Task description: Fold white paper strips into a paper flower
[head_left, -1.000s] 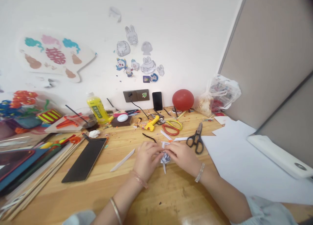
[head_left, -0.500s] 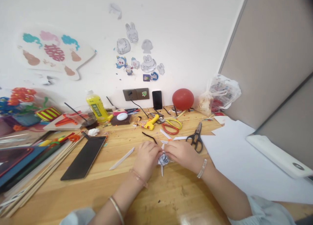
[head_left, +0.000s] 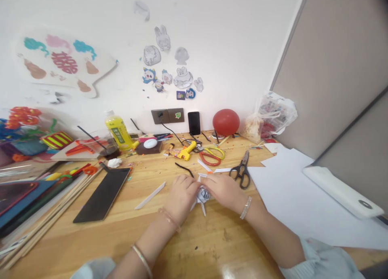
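My left hand point(head_left: 183, 195) and my right hand point(head_left: 223, 190) meet at the middle of the table, fingers closed together on a small folded paper piece point(head_left: 203, 194). The piece is white with dark lines, and thin paper strips stick out of it, one pointing toward me. My fingertips hide its far side. Just beyond my hands lie white paper strips point(head_left: 203, 165) and a bit of orange. Another loose strip point(head_left: 150, 195) rests left of my left hand. Black-handled scissors point(head_left: 241, 172) lie right of my right hand.
Behind are a yellow glue gun point(head_left: 187, 151), red-and-yellow-handled scissors point(head_left: 212, 155), a phone point(head_left: 194, 123) and a red balloon point(head_left: 226, 122). A black tablet point(head_left: 103, 196), wooden sticks point(head_left: 57, 214) and a yellow bottle point(head_left: 119, 131) stand left. White sheets point(head_left: 291, 194) cover the right side.
The paper piece has turned slightly between my hands, its near strip now slanting to the right. My right fingers have shifted a little left, closer to my left hand.
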A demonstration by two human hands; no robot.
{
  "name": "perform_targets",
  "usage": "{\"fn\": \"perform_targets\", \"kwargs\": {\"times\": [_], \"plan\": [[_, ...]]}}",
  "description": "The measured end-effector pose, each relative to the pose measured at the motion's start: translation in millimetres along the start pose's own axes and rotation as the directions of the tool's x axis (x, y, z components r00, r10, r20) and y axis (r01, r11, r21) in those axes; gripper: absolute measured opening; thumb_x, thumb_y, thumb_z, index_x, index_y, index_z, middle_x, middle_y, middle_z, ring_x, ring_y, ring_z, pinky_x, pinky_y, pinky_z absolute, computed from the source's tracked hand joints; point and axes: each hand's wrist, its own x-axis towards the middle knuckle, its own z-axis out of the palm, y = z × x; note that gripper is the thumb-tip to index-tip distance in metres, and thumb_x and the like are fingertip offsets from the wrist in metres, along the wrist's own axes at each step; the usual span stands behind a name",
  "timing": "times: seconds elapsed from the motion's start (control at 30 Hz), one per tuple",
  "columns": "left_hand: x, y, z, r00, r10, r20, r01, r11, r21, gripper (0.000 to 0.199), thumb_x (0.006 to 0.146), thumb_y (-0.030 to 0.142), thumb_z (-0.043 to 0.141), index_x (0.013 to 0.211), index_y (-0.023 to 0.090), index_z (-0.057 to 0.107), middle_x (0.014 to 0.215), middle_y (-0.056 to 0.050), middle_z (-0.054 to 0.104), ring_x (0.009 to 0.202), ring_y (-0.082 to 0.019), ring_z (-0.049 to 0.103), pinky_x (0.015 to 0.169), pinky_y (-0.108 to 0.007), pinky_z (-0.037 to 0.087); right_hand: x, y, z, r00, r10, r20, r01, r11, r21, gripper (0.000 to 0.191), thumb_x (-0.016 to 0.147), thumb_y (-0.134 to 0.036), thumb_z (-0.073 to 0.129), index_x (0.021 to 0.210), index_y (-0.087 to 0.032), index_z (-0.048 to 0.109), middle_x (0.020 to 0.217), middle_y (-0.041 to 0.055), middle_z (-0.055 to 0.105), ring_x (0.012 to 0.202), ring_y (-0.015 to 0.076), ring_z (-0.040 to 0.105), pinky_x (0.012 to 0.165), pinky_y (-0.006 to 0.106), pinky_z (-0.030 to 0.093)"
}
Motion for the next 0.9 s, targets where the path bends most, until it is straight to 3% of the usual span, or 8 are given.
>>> {"fn": "perform_targets", "kwargs": {"times": [0.27, 0.43, 0.57, 0.73, 0.83, 0.9], "plan": [[0.4, -3.5, 2.3, 0.999, -0.048, -0.015, 0.047, 0.998, -0.051, 0.020, 0.084, 0.021, 0.045, 0.085, 0.018, 0.065, 0.079, -0.008, 0.065, 0.074, -0.019, 0.054, 0.068, -0.032, 0.042, 0.7, -3.6, -3.1, 0.999, -0.006, 0.045, 0.008, 0.998, -0.060, 0.012, 0.089, -0.020, 0.045, 0.086, -0.016, 0.056, 0.079, 0.0046, 0.060, 0.074, 0.0181, 0.055, 0.063, 0.028, 0.040], [1.2, -0.5, 2.4, 0.996, -0.081, -0.033, 0.078, 0.993, -0.084, 0.017, 0.083, 0.020, 0.047, 0.080, 0.016, 0.063, 0.077, -0.008, 0.064, 0.073, -0.020, 0.054, 0.068, -0.032, 0.042, 0.0, -4.8, -2.4, 0.999, -0.029, 0.027, 0.031, 0.998, -0.060, 0.015, 0.090, -0.017, 0.042, 0.098, -0.016, 0.055, 0.087, 0.0059, 0.062, 0.079, 0.0185, 0.055, 0.066, 0.029, 0.041], [0.9, 0.2, 0.4, 0.990, -0.136, -0.028, 0.133, 0.988, -0.082, 0.014, 0.082, 0.020, 0.048, 0.080, 0.016, 0.062, 0.078, -0.008, 0.063, 0.074, -0.020, 0.054, 0.067, -0.033, 0.042, 2.2, -4.1, -2.8, 1.000, 0.000, -0.011, 0.000, 1.000, -0.014, 0.016, 0.090, -0.021, 0.042, 0.095, -0.017, 0.057, 0.085, 0.0055, 0.061, 0.078, 0.0185, 0.054, 0.067, 0.030, 0.042], [-2.4, -2.4, 1.6, 0.972, -0.235, 0.027, 0.236, 0.955, -0.180, 0.024, 0.079, 0.023, 0.051, 0.101, 0.017, 0.058, 0.086, -0.008, 0.065, 0.080, -0.022, 0.057, 0.074, -0.036, 0.044, 3.6, -4.4, -10.8, 0.993, 0.085, -0.080, -0.073, 0.987, 0.141, 0.022, 0.090, -0.017, 0.039, 0.106, -0.016, 0.054, 0.093, 0.0069, 0.058, 0.084, 0.0189, 0.054, 0.072, 0.030, 0.043], [-3.7, -1.0, 3.7, 0.950, -0.311, 0.026, 0.302, 0.895, -0.329, 0.051, 0.078, 0.021, 0.050, 0.127, 0.019, 0.038, 0.101, -0.008, 0.063, 0.094, -0.022, 0.057, 0.084, -0.037, 0.043, 3.1, -3.0, -13.6, 0.967, 0.225, -0.119, -0.195, 0.956, 0.221, 0.024, 0.089, -0.014, 0.037, 0.105, -0.017, 0.055, 0.091, 0.0067, 0.057, 0.084, 0.0185, 0.054, 0.073, 0.030, 0.044], [-3.8, 0.8, 5.3, 0.943, -0.327, 0.059, 0.320, 0.847, -0.425, 0.061, 0.078, 0.021, 0.049, 0.135, 0.019, 0.025, 0.110, -0.008, 0.061, 0.103, -0.021, 0.054, 0.090, -0.038, 0.040, 2.8, -0.4, -12.6, 0.926, 0.352, -0.138, -0.308, 0.914, 0.264, 0.024, 0.089, -0.012, 0.036, 0.102, -0.017, 0.056, 0.091, 0.0068, 0.058, 0.085, 0.0184, 0.055, 0.074, 0.030, 0.043]]}}
